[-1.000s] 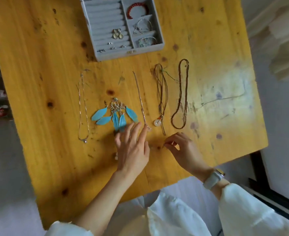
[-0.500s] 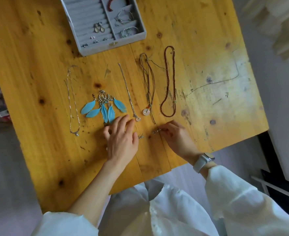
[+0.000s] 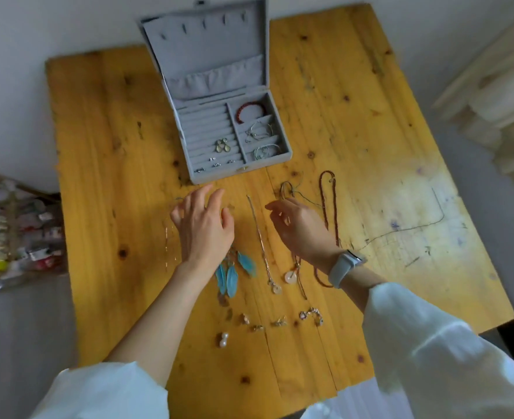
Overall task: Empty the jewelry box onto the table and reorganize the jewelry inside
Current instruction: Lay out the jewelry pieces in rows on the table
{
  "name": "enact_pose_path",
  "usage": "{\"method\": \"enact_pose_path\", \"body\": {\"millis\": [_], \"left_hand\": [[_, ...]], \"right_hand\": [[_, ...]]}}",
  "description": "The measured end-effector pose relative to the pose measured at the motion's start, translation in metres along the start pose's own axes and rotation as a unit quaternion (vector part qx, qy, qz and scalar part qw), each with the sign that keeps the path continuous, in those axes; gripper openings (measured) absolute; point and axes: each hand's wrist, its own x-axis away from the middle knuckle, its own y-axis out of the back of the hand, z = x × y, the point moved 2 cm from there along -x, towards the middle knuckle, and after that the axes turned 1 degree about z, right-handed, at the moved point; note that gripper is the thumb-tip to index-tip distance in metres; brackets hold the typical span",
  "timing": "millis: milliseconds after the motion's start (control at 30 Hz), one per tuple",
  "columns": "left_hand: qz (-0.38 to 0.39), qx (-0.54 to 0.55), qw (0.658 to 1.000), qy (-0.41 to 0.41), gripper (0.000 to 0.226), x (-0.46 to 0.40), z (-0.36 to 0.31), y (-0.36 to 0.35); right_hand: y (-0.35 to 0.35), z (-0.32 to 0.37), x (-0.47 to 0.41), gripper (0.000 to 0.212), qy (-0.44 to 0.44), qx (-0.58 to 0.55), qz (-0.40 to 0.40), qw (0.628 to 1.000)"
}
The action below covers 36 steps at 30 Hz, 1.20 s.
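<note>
Both hands have lifted away from the near edge of the counter (image 3: 104, 152) and now hover farther out, between the rows of jewelry and the jewelry box (image 3: 234, 143); the view has tipped up too, so the box's raised lid (image 3: 207, 49) now shows. The left hand (image 3: 203, 228) floats palm down with its fingers spread and relaxed, its grip apart and holding nothing, just short of the box's front wall. The right hand (image 3: 301, 226) hangs beside it with fingers loosely curled; whether its fingertips pinch some small piece I cannot tell. A pale watch (image 3: 345, 266) sits on that wrist.

The grey box stands open at the far middle of the counter. Its right compartments hold a red bead bracelet (image 3: 249, 110) and thin silver bangles (image 3: 261, 131), and its ring rolls carry small earrings (image 3: 221, 145).

On the wood lie blue feather earrings (image 3: 230, 275), partly under the left wrist, a silver chain (image 3: 261, 246), a cord with a pale round pendant (image 3: 290, 276), and a dark beaded necklace (image 3: 331, 201). Nearer the person sit a pair of pearls (image 3: 223, 340) and several small gold pieces (image 3: 280, 322).

No writing or brand can be read anywhere.
</note>
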Motion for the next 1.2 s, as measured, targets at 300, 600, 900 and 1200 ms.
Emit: {"method": "enact_pose_path", "body": {"millis": [300, 600, 900, 1200], "left_hand": [[0.034, -0.011, 0.998, 0.051, 0.042, -0.057, 0.056, -0.023], [-0.033, -0.018, 0.999, 0.006, 0.036, -0.056, 0.071, -0.037], [-0.008, -0.013, 1.0, 0.018, 0.04, -0.054, 0.069, -0.035], [0.009, 0.062, 0.998, 0.021, 0.037, 0.019, 0.017, -0.02]], "right_hand": [[-0.024, 0.036, -0.147, 0.032, -0.018, 0.047, -0.052, 0.997], [-0.047, 0.055, -0.187, 0.021, -0.056, 0.222, -0.032, 0.973], [-0.036, 0.044, -0.174, 0.017, -0.05, 0.056, -0.027, 0.997], [-0.002, 0.003, -0.033, 0.006, -0.123, -0.099, -0.063, 0.985]]}}
